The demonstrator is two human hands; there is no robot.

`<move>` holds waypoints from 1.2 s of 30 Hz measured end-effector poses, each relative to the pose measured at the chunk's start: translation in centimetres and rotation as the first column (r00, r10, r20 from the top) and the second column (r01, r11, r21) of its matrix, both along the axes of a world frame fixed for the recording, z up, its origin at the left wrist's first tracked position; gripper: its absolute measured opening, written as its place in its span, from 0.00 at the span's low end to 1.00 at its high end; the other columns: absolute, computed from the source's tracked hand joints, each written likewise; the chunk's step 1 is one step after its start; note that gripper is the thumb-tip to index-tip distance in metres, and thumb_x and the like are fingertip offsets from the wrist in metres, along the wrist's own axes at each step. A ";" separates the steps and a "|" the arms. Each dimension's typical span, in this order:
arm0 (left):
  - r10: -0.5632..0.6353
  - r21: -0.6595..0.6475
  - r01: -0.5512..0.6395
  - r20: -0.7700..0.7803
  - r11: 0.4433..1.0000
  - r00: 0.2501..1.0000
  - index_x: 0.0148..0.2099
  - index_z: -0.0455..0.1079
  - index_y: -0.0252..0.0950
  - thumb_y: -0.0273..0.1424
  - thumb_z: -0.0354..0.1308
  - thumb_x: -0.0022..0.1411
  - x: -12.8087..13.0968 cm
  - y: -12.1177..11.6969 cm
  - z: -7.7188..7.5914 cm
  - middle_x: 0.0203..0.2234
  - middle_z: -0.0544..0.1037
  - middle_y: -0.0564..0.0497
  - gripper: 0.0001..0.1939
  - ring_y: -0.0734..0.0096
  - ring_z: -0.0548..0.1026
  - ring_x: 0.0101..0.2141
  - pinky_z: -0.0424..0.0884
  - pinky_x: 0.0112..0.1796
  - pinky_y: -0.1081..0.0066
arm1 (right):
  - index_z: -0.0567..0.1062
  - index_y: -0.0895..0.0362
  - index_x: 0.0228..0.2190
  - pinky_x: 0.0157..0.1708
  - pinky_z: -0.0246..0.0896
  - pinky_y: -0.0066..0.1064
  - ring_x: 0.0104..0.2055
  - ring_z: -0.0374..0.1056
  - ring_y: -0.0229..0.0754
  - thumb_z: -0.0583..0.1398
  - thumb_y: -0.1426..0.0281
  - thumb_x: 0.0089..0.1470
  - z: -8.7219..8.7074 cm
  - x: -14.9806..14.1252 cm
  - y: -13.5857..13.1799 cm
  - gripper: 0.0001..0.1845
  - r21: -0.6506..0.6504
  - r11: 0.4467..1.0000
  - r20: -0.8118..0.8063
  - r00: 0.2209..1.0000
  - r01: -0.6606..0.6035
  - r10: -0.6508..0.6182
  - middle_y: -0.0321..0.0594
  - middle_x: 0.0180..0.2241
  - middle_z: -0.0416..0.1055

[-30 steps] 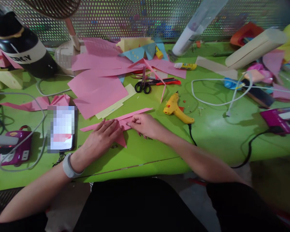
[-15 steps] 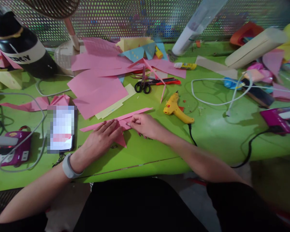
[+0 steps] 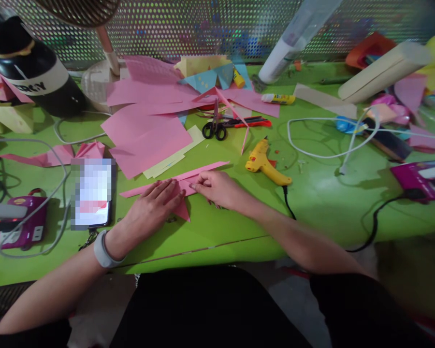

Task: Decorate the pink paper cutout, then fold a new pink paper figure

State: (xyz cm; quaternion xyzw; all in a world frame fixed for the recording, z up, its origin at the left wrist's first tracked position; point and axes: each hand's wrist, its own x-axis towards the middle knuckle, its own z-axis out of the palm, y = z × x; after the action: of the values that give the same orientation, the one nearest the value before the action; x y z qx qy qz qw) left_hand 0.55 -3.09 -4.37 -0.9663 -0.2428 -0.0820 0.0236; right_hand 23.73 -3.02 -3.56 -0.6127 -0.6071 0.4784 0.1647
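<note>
A folded pink paper piece [image 3: 184, 209] lies near the front of the green table [image 3: 311, 203]. My left hand [image 3: 150, 207] rests flat on it, fingers stretched out and pressing it down. My right hand [image 3: 217, 188] is curled, its fingertips pinching the paper's right edge by a long pink strip [image 3: 203, 170]. A grey band sits on my left wrist.
A phone [image 3: 93, 192] lies left of my hands. A yellow glue gun [image 3: 266, 164] and black scissors [image 3: 217, 128] lie behind them, with pink sheets [image 3: 145, 133], a glue stick [image 3: 278, 99], white cables, a black bottle [image 3: 32, 72] and magenta devices [image 3: 20, 224] around.
</note>
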 end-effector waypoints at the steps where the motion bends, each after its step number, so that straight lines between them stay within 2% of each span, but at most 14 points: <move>1: -0.001 0.005 0.001 0.001 1.000 1.000 0.59 0.65 0.28 0.18 0.52 0.64 0.0 0.0 0.0 0.58 0.71 0.34 0.21 0.50 0.70 0.59 0.70 0.56 0.52 | 0.70 0.56 0.30 0.15 0.49 0.27 0.14 0.59 0.33 0.59 0.62 0.61 0.1 0.0 -0.1 0.12 0.004 1.000 0.013 1.000 0.000 0.000 0.31 0.18 0.69; 8: -0.023 0.046 0.022 0.013 0.999 1.000 0.57 0.66 0.29 0.19 0.52 0.64 0.0 0.1 0.0 0.57 0.71 0.34 0.19 0.51 0.71 0.58 0.71 0.54 0.52 | 0.71 0.56 0.31 0.21 0.53 0.30 0.21 0.65 0.36 0.61 0.65 0.59 0.7 0.0 -0.2 0.08 0.150 0.988 0.196 0.981 -0.035 0.005 0.35 0.23 0.74; 12: -0.032 0.046 0.030 0.045 0.998 0.998 0.56 0.67 0.28 0.20 0.52 0.65 0.2 0.1 0.1 0.56 0.72 0.34 0.18 0.53 0.70 0.58 0.71 0.55 0.56 | 0.75 0.57 0.34 0.27 0.61 0.31 0.27 0.70 0.39 0.59 0.65 0.61 1.2 1.1 -0.4 0.09 0.357 0.933 0.220 0.975 -0.040 -0.042 0.40 0.29 0.77; 14: -0.039 0.057 0.037 0.047 0.998 0.998 0.56 0.67 0.26 0.20 0.52 0.65 0.3 0.1 0.1 0.56 0.72 0.32 0.17 0.52 0.71 0.58 0.71 0.55 0.56 | 0.77 0.58 0.38 0.32 0.66 0.33 0.33 0.72 0.41 0.57 0.65 0.63 1.4 1.7 -1.0 0.12 0.502 0.859 0.249 0.968 -0.104 -0.028 0.43 0.34 0.78; 16: -0.048 0.077 0.044 0.045 0.996 0.998 0.56 0.67 0.25 0.20 0.51 0.65 0.3 0.1 0.2 0.55 0.73 0.32 0.17 0.51 0.72 0.57 0.72 0.54 0.56 | 0.77 0.59 0.45 0.41 0.69 0.39 0.43 0.74 0.46 0.55 0.64 0.65 1.3 1.8 -2.0 0.15 0.604 0.752 0.346 0.937 -0.264 0.051 0.48 0.43 0.78; 19: -0.051 0.089 0.048 0.026 0.995 0.998 0.56 0.67 0.24 0.20 0.51 0.65 0.3 0.0 0.2 0.55 0.73 0.31 0.17 0.51 0.72 0.56 0.73 0.53 0.56 | 0.70 0.61 0.58 0.59 0.61 0.48 0.62 0.63 0.53 0.53 0.59 0.66 0.3 1.6 -3.5 0.26 0.618 0.581 0.531 0.826 -0.529 0.187 0.53 0.60 0.67; 21: -0.041 0.087 0.040 0.007 0.995 0.999 0.56 0.66 0.26 0.20 0.52 0.65 0.3 0.0 0.2 0.55 0.73 0.32 0.18 0.51 0.72 0.57 0.72 0.53 0.56 | 0.65 0.63 0.62 0.63 0.55 0.51 0.67 0.55 0.54 0.52 0.54 0.65 -0.7 1.4 -4.1 0.33 0.586 0.527 0.602 0.766 -0.615 0.226 0.53 0.64 0.60; 25: -0.025 0.075 0.026 -0.010 0.997 1.000 0.57 0.66 0.29 0.19 0.53 0.64 0.2 -0.1 0.0 0.56 0.73 0.35 0.20 0.52 0.71 0.58 0.72 0.54 0.55 | 0.62 0.64 0.63 0.64 0.52 0.54 0.68 0.53 0.55 0.52 0.52 0.65 -2.2 1.5 -4.4 0.36 0.570 0.509 0.615 0.745 -0.645 0.256 0.55 0.64 0.59; 29: -0.011 0.092 0.009 0.020 0.996 1.000 0.57 0.67 0.30 0.19 0.53 0.64 0.3 -0.1 0.3 0.56 0.74 0.37 0.19 0.53 0.72 0.57 0.71 0.55 0.53 | 0.62 0.63 0.63 0.64 0.51 0.55 0.67 0.54 0.54 0.52 0.53 0.65 -2.7 1.7 -4.3 0.34 0.582 0.499 0.603 0.752 -0.642 0.264 0.54 0.63 0.61; 33: 0.001 0.126 -0.010 0.068 0.992 0.998 0.54 0.70 0.30 0.21 0.53 0.66 0.7 -0.4 0.9 0.48 0.78 0.41 0.15 0.57 0.76 0.49 0.71 0.54 0.54 | 0.65 0.66 0.61 0.64 0.53 0.53 0.67 0.56 0.53 0.51 0.54 0.66 -2.7 1.7 -4.4 0.33 0.598 0.474 0.620 0.748 -0.647 0.239 0.54 0.63 0.61; 36: -0.005 0.111 -0.001 0.051 0.994 0.999 0.50 0.71 0.29 0.22 0.54 0.66 1.0 -0.6 1.0 0.42 0.79 0.42 0.12 0.58 0.77 0.43 0.75 0.47 0.57 | 0.68 0.67 0.58 0.64 0.54 0.53 0.66 0.58 0.53 0.50 0.55 0.67 -2.8 1.7 -4.4 0.32 0.619 0.443 0.625 0.748 -0.649 0.223 0.54 0.62 0.62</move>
State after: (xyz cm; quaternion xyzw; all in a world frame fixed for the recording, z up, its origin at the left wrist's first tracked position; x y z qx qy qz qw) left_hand 1.57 -3.73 -3.38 -0.9613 -0.2374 -0.1201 0.0710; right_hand 25.45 -7.41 -6.34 -0.3749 -0.9158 0.0150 0.1437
